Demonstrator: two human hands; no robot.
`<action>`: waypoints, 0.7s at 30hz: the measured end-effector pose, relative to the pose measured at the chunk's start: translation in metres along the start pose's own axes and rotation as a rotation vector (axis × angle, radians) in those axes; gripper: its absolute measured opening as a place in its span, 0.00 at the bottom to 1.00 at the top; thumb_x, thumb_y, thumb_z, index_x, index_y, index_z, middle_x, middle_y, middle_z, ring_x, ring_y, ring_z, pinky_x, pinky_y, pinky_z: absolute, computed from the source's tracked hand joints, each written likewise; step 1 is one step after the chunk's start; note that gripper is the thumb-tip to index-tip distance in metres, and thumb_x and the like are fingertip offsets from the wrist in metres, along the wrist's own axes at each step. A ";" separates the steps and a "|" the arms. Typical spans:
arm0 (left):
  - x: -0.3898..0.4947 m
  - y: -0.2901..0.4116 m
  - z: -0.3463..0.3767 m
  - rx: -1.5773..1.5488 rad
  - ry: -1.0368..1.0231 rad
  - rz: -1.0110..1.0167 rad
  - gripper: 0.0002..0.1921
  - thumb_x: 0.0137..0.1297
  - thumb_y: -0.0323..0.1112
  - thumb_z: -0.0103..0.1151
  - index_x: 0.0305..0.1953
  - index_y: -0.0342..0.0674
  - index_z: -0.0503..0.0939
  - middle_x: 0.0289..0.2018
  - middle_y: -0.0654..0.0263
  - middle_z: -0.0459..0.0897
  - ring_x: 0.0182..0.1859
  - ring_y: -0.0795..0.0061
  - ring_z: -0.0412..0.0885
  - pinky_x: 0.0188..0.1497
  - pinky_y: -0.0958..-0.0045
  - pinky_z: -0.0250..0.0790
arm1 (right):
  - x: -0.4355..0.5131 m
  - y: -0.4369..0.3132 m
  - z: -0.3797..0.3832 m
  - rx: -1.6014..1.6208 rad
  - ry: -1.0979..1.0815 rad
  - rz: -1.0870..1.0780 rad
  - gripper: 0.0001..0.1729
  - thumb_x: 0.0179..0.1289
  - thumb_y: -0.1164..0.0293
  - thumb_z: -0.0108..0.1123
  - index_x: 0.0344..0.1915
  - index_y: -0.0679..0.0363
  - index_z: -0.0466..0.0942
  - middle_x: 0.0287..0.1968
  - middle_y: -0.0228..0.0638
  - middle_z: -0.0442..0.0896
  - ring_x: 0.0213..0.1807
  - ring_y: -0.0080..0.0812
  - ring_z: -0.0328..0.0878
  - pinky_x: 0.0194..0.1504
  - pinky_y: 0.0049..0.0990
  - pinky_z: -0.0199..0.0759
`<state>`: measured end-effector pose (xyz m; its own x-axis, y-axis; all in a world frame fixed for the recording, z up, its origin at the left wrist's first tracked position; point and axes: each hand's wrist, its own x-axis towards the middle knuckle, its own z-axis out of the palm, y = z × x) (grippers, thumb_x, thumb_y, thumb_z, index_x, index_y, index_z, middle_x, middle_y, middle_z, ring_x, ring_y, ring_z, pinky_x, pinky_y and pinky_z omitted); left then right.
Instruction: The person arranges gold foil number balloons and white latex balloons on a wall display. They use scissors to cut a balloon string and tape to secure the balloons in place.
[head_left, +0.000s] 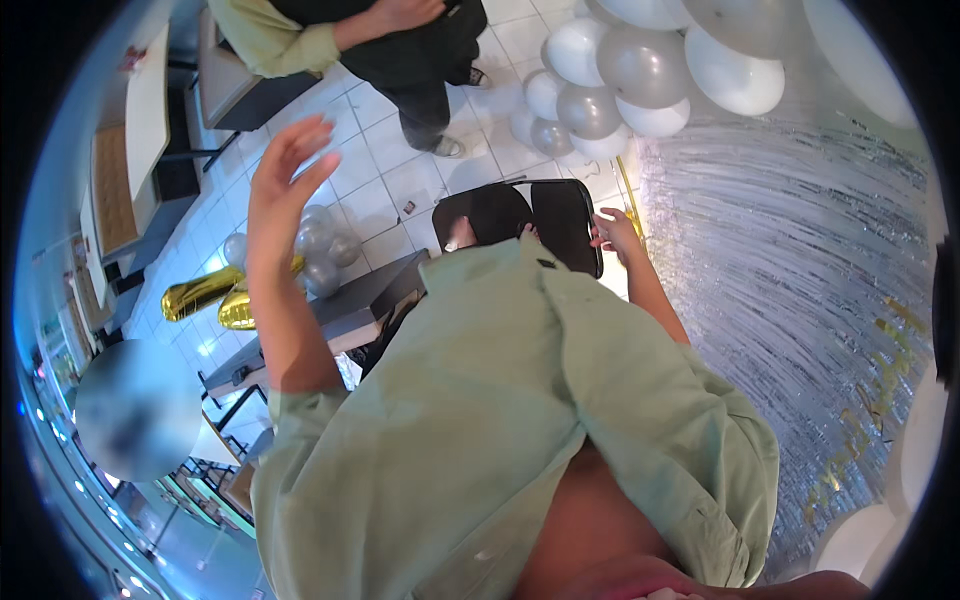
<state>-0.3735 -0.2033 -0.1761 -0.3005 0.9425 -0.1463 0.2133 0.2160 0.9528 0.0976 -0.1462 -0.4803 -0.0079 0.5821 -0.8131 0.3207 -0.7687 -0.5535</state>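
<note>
My left hand (292, 165) is raised at the left, blurred, with fingers apart and nothing in it. Below it in the picture are silver balloons (322, 247) and gold foil balloons (199, 292). My right hand (619, 234) hangs to the right, its fingers loosely bent and apart, with nothing visible in them. It overlaps the edge of a black folding chair (555, 217); I cannot tell whether it touches the frame. My bare feet (461, 234) show on the chair, partly hidden by my green shirt (480, 360). A thin gold strip (628, 195) is behind the right hand.
A silver foil fringe curtain (750, 247) covers the wall at right, under a white and silver balloon garland (645, 67). Another person (420, 82) stands ahead on the tiled floor (375, 150). Padded benches (112, 187) and tables (150, 112) line the left.
</note>
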 end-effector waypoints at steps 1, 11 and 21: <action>0.000 -0.004 0.007 -0.004 0.028 -0.035 0.25 0.60 0.31 0.66 0.60 0.40 0.73 0.56 0.61 0.79 0.60 0.68 0.74 0.64 0.67 0.63 | 0.020 0.013 -0.023 -0.113 0.061 0.046 0.21 0.67 0.68 0.57 0.59 0.53 0.69 0.33 0.34 0.83 0.20 0.29 0.78 0.22 0.26 0.70; 0.024 -0.024 0.059 0.086 -0.015 -0.191 0.27 0.60 0.34 0.64 0.61 0.39 0.71 0.59 0.58 0.75 0.63 0.62 0.71 0.66 0.62 0.59 | 0.108 0.166 -0.165 -0.243 0.318 0.560 0.18 0.65 0.71 0.47 0.54 0.58 0.71 0.33 0.40 0.80 0.22 0.32 0.70 0.23 0.35 0.66; 0.043 -0.010 0.086 0.146 -0.099 -0.124 0.26 0.60 0.33 0.65 0.60 0.38 0.71 0.60 0.59 0.74 0.63 0.66 0.71 0.65 0.65 0.62 | 0.136 0.215 -0.180 -0.033 0.337 0.548 0.27 0.65 0.56 0.47 0.58 0.60 0.67 0.37 0.49 0.81 0.29 0.43 0.78 0.28 0.48 0.73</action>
<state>-0.3086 -0.1430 -0.2147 -0.2412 0.9254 -0.2923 0.3153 0.3596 0.8782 0.3363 -0.1845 -0.6768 0.4616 0.1630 -0.8720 0.2230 -0.9727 -0.0638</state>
